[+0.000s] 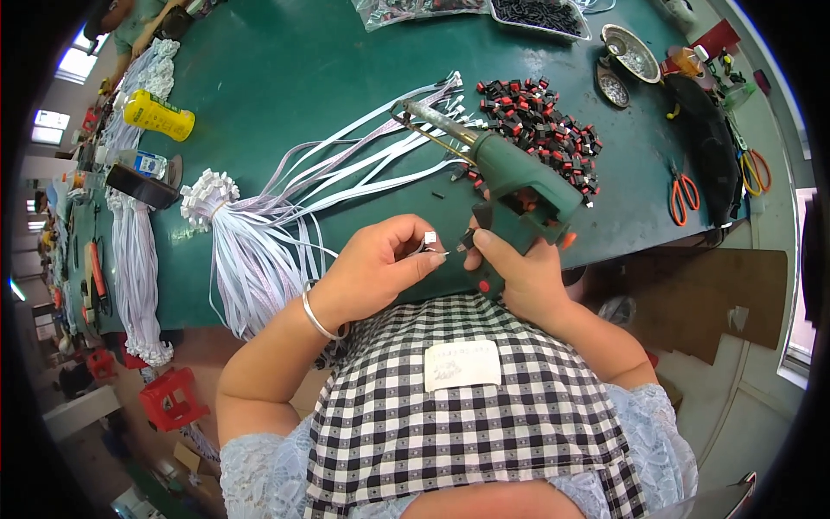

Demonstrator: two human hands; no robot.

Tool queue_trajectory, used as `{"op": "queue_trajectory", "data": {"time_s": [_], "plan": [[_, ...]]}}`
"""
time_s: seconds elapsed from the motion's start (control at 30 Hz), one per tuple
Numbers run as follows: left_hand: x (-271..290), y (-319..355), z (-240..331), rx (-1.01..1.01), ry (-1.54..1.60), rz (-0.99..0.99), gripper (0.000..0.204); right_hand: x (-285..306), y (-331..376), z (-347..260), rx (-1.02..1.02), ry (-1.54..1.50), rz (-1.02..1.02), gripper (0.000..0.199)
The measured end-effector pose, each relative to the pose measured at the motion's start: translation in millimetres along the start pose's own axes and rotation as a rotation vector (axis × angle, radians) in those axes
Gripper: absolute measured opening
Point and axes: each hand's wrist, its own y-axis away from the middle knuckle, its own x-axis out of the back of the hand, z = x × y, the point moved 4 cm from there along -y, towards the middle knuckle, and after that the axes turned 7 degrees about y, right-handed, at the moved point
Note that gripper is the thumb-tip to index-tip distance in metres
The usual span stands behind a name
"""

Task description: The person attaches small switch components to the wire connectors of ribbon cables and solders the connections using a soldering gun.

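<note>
My left hand [376, 264] pinches the end of a thin wire lead near a small white plug [430, 237]. Facing it a short gap away, my right hand [527, 277] holds a small black part [466, 239] between thumb and fingers. Just beyond the right hand is a green soldering gun [527, 182], its metal tip pointing to the far left; whether that hand touches it I cannot tell. A bundle of white flat cables [251, 251] with white plugs lies left of the hands. Behind the gun spreads a heap of small black-and-red switches [553, 130].
The green table [285, 52] holds a yellow bottle [159, 115], a dark phone [141, 185], a second cable bundle [136, 277] and orange-handled scissors [683, 195]. A tray of black parts [540, 16] and a metal bowl [631, 54] stand farther back. Another person [143, 30] is far left.
</note>
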Motion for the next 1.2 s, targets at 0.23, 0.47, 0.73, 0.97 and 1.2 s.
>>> {"op": "queue_trajectory", "data": {"time_s": [0.23, 0.47, 0.73, 0.97, 1.2], "plan": [[-15, 0, 4, -0.049, 0.32, 0.025, 0.008, 0, 0, 6, -0.024, 0.022, 0.011, 0.035], [-16, -3, 4, -0.062, 0.342, 0.03, 0.008, -1, 0, 7, 0.026, 0.018, 0.044, 0.023], [-18, -6, 2, -0.072, 0.334, 0.029, 0.007, 0, -1, 6, 0.065, 0.038, 0.068, 0.021], [-16, -9, -3, -0.047, 0.291, -0.001, 0.006, 0, -1, 7, 0.045, 0.039, 0.068, 0.02], [-15, -13, -5, -0.042, 0.274, 0.024, 0.005, 1, 0, 7, -0.026, 0.096, 0.021, 0.028]]}}
